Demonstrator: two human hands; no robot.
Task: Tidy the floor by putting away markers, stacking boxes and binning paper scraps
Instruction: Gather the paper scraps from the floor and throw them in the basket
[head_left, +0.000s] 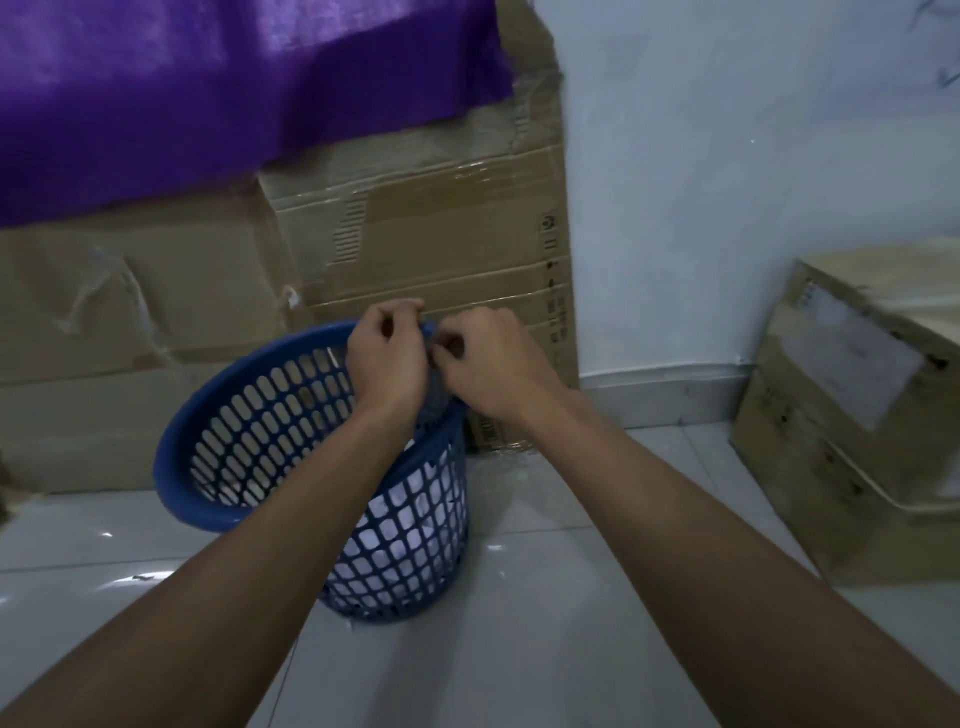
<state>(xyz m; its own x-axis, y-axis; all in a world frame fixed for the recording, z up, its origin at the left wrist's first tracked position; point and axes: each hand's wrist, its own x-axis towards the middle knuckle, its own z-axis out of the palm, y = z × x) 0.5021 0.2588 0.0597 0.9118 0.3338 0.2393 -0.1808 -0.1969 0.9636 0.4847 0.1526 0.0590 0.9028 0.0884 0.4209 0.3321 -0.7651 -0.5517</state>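
A blue mesh bin (176, 467) stands on the white tiled floor. White paper scraps (405, 540) show through its lattice wall. Both my hands are held over the bin's far rim, fingers curled and touching each other. My left hand (387, 358) and my right hand (491, 358) pinch a small greyish paper scrap (439, 395) that hangs between them, just above the bin's opening. Most of the scrap is hidden by my fingers. No markers are in view.
Flattened cardboard (415, 249) leans on the wall behind the bin, partly draped by a purple cloth (208, 93). Two stacked cardboard boxes (852, 415) sit at the right by the white wall. Glossy floor tiles (519, 597) lie around the bin.
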